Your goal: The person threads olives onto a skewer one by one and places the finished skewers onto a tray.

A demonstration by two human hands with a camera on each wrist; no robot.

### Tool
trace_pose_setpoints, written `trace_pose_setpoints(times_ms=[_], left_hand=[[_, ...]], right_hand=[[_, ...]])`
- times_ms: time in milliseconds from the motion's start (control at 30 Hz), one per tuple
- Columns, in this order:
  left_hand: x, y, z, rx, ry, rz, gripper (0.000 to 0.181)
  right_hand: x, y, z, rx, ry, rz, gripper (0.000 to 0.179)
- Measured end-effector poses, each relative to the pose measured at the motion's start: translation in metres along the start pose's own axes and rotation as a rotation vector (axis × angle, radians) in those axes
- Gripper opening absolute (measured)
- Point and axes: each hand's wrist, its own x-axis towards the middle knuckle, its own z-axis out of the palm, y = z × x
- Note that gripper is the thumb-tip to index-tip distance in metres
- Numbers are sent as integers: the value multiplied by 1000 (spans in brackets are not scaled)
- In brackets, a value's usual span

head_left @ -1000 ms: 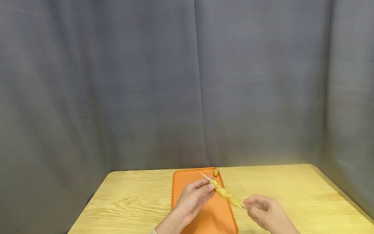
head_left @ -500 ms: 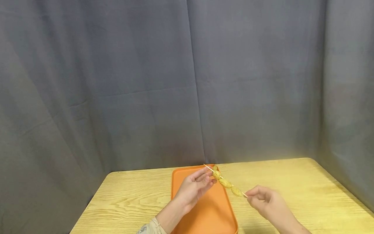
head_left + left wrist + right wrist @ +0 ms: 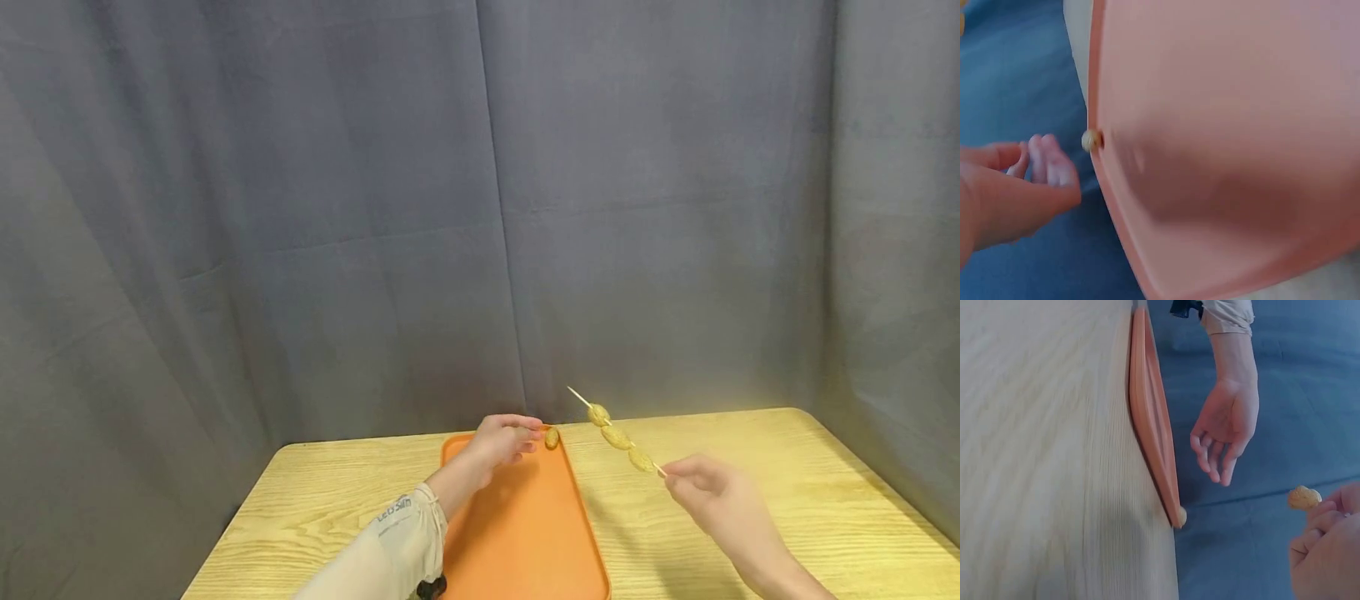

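Observation:
My right hand [image 3: 731, 508] pinches the lower end of a thin wooden skewer [image 3: 578, 396] between thumb and fingers, raised over the table. Threaded along it are three oval yellow-brown food pieces [image 3: 617, 437], and the pale tip sticks out bare beyond them. One more oval piece [image 3: 552, 437] lies at the far right corner of an orange tray [image 3: 525, 533]. Just left of that piece, my left hand [image 3: 504, 442] reaches over the tray's far end with fingers loosely bent and nothing in them. In the left wrist view, a gap shows between the fingertips and the loose piece [image 3: 1091, 140].
The tray rests lengthwise on a light wood-grain table [image 3: 787, 492]. Behind the table and along both sides hang grey curtains [image 3: 360, 250]. A pale sleeve [image 3: 397, 533] covers my left forearm and passes over the tray's left edge.
My left hand has let go of the skewered pieces and moved forward and left, toward the loose piece. My right hand has carried the skewer up and to the right.

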Motion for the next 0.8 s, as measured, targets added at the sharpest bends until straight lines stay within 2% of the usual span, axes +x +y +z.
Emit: trace_pose_setpoints(times_ms=[133, 200, 267, 400, 467, 567, 800], left_hand=[[18, 2, 5, 71, -6, -39, 24], [26, 2, 10, 79, 17, -62, 25], [35, 1, 16, 95, 62, -80, 25], [48, -7, 23, 178, 209, -95, 19], [51, -12, 23, 229, 265, -113, 13], [54, -17, 20, 273, 302, -137, 12], [56, -25, 18, 259, 312, -188, 15]], right_hand=[[5, 8, -7, -58, 56, -22, 29], [8, 12, -11, -69, 69, -20, 31], [11, 15, -15, -72, 79, -19, 33], [13, 15, -16, -62, 95, 2, 34], [13, 14, -13, -49, 91, 26, 34], [13, 13, -7, -26, 72, 55, 35], [13, 14, 0, -5, 35, 79, 36]])
